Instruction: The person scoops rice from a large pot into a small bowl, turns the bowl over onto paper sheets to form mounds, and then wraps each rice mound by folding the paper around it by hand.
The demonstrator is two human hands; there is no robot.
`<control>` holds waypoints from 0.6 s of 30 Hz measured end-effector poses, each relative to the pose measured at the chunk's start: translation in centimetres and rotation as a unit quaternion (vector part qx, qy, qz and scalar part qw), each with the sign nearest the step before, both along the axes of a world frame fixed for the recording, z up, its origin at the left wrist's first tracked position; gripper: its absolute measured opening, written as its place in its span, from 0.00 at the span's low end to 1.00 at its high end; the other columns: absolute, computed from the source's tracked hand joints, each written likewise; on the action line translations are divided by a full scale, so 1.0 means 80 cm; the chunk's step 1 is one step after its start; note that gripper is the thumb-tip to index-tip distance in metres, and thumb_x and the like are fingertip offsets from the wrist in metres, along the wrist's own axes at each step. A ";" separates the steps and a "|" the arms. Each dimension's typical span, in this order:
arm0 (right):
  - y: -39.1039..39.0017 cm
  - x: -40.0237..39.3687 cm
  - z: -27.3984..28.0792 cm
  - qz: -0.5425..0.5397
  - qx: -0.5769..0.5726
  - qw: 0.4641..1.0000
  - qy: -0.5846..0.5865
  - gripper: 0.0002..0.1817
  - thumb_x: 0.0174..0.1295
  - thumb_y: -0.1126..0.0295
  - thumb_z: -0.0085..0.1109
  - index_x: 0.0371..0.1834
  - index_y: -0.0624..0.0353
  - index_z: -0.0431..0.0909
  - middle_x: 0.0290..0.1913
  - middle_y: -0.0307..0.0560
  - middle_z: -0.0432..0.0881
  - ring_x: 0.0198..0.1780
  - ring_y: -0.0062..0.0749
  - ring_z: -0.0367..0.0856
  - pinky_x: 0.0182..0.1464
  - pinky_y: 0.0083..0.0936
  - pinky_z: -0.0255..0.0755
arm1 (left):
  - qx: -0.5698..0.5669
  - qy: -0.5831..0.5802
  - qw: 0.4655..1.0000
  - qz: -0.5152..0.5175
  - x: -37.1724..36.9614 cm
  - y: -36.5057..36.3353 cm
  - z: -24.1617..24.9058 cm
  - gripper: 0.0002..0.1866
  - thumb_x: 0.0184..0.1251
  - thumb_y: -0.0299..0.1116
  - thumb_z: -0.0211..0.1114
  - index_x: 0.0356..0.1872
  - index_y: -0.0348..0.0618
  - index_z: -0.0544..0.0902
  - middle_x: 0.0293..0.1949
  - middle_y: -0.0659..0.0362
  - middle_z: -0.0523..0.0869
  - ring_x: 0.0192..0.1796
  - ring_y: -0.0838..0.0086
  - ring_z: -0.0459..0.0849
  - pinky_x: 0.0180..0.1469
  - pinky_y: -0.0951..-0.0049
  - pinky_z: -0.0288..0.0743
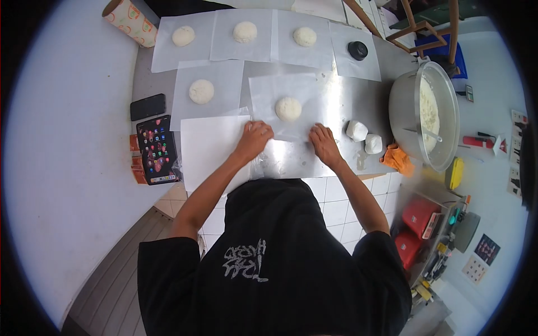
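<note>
A round mound of what looks like white rice sits on a translucent sheet in front of me. My left hand is at this sheet's near left corner, its fingers closed on the edge. At the near right corner, my right hand has its fingers bent together on the edge. Beside my left hand lies a stack of white paper sheets. Two white wrapped lumps are to the right of my right hand.
Similar mounds rest on sheets across the back. A round black mould stands on another sheet. On the right is a large metal pot of white grains, near an orange cloth. A tablet and a phone lie left.
</note>
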State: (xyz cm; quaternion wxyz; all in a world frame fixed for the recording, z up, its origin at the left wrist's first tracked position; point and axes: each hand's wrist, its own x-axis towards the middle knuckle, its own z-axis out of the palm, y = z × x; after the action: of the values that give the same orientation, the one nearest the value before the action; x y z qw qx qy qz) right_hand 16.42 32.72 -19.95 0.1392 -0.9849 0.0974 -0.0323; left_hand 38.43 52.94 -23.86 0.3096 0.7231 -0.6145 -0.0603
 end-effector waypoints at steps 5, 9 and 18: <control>0.024 -0.093 0.012 0.011 0.044 0.999 0.013 0.17 0.66 0.65 0.59 0.53 0.62 0.73 0.62 0.56 0.72 0.71 0.58 0.63 0.67 0.55 0.60 | 0.071 0.147 0.985 -0.050 -0.073 0.025 0.017 0.02 0.60 0.28 0.65 0.34 0.46 0.83 0.43 0.62 0.83 0.54 0.65 0.78 0.58 0.61 0.67; 0.032 -0.115 0.017 -0.041 0.043 0.998 0.024 0.23 0.60 0.62 0.66 0.57 0.56 0.74 0.66 0.52 0.69 0.74 0.56 0.59 0.69 0.59 0.57 | 0.103 0.215 0.969 -0.071 -0.072 0.037 0.013 0.05 0.62 0.31 0.67 0.36 0.42 0.85 0.46 0.60 0.84 0.52 0.62 0.80 0.53 0.63 0.71; -0.097 -0.030 -0.010 -0.171 0.404 0.898 0.038 0.18 0.67 0.57 0.63 0.40 0.65 0.83 0.40 0.56 0.86 0.42 0.48 0.85 0.46 0.37 0.74 | 0.186 0.439 0.861 0.174 0.005 -0.020 -0.002 0.17 0.71 0.43 0.66 0.29 0.38 0.80 0.25 0.63 0.78 0.30 0.81 0.71 0.33 0.74 0.65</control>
State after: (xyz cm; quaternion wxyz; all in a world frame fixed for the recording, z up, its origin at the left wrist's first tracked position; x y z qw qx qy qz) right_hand 14.02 24.93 -20.75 0.5137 -0.8126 0.2742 0.0242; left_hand 38.80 51.38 -24.02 0.4125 0.7608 -0.2564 -0.4304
